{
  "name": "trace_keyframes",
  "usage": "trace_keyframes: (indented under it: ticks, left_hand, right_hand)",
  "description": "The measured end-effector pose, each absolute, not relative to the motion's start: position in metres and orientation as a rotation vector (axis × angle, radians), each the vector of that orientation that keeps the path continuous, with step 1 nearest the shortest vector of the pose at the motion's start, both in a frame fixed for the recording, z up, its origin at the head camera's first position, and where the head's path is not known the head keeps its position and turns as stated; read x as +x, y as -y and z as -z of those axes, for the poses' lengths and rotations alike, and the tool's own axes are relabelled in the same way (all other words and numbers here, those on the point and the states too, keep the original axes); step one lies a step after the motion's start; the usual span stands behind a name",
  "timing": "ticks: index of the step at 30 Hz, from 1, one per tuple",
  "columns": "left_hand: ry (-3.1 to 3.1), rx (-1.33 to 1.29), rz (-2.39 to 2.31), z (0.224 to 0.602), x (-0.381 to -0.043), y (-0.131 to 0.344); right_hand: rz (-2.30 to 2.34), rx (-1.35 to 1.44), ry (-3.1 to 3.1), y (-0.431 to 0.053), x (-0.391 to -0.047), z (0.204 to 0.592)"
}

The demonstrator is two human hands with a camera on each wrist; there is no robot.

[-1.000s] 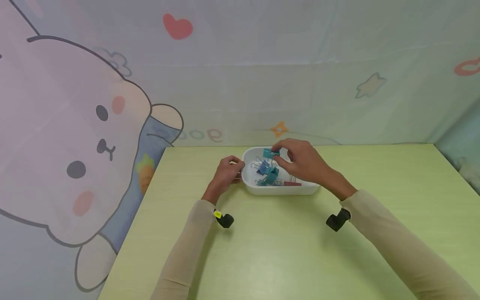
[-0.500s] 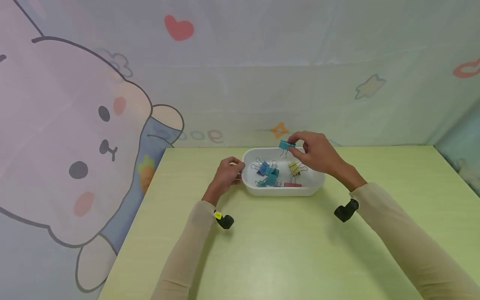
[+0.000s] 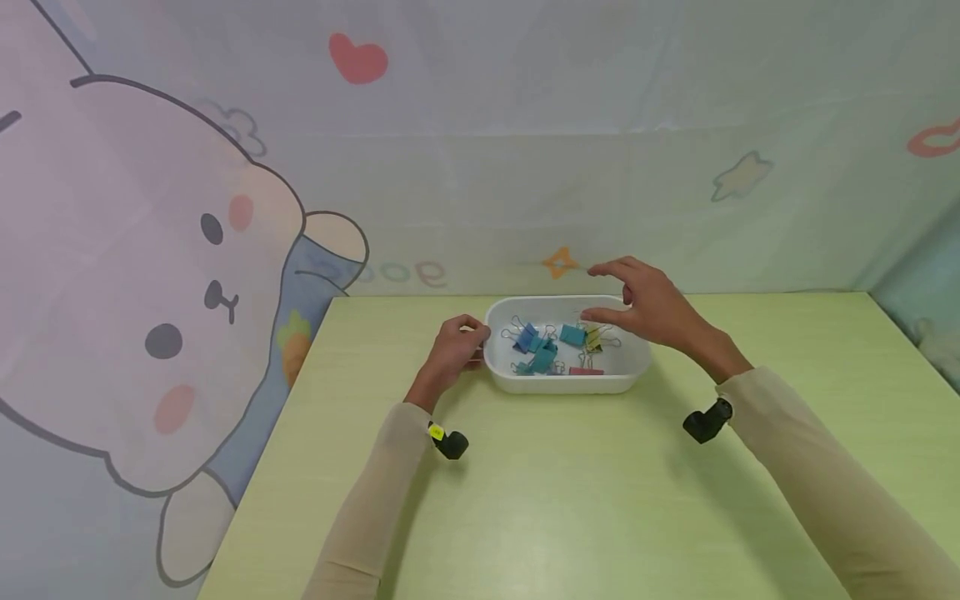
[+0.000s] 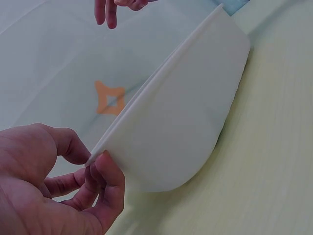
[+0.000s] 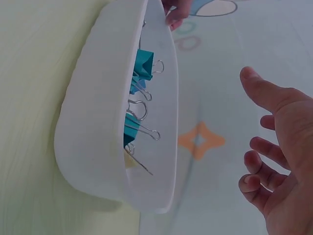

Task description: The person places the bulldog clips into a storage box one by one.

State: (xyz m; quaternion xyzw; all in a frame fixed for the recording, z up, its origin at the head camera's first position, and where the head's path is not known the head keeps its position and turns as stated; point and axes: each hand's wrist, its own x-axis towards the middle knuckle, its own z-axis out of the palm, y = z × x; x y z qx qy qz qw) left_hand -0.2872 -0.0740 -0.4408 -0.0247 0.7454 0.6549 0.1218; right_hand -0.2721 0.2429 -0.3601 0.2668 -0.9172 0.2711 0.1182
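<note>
A white oval-cornered tray stands near the table's back edge. My left hand pinches its left rim between thumb and fingers, plain in the left wrist view, where the hand grips the edge. Over the tray's right end is my right hand, thumb and fingers spread, holding nothing. Inside lie several binder clips: a teal binder clip near the middle, a yellow binder clip beside it, a red binder clip at the front wall, and a blue binder clip among teal ones at left.
The light yellow-green table reaches forward from the tray. Behind it hangs a printed cloth with a cartoon animal at left. A small black camera sits on the left wrist, another camera on the right.
My right hand carried a teal binder clip to the right, then let it go; the clip now lies in the tray beside the yellow one. My left hand stays at the rim.
</note>
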Motion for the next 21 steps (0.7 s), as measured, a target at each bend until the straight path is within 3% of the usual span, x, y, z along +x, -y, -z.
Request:
trace_keyframes:
  ticks: [14,21]
  left_hand:
    - [-2.289,-0.033,-1.811,0.439,-0.283,0.081]
    - [-2.631,0.217,-1.444,0.432,-0.271,0.084]
  right_hand:
    - [-0.762,0.869,2.773,-0.249,-0.254,0.365]
    - [-0.614,0.931,2.833,-0.254,-0.236,0.371]
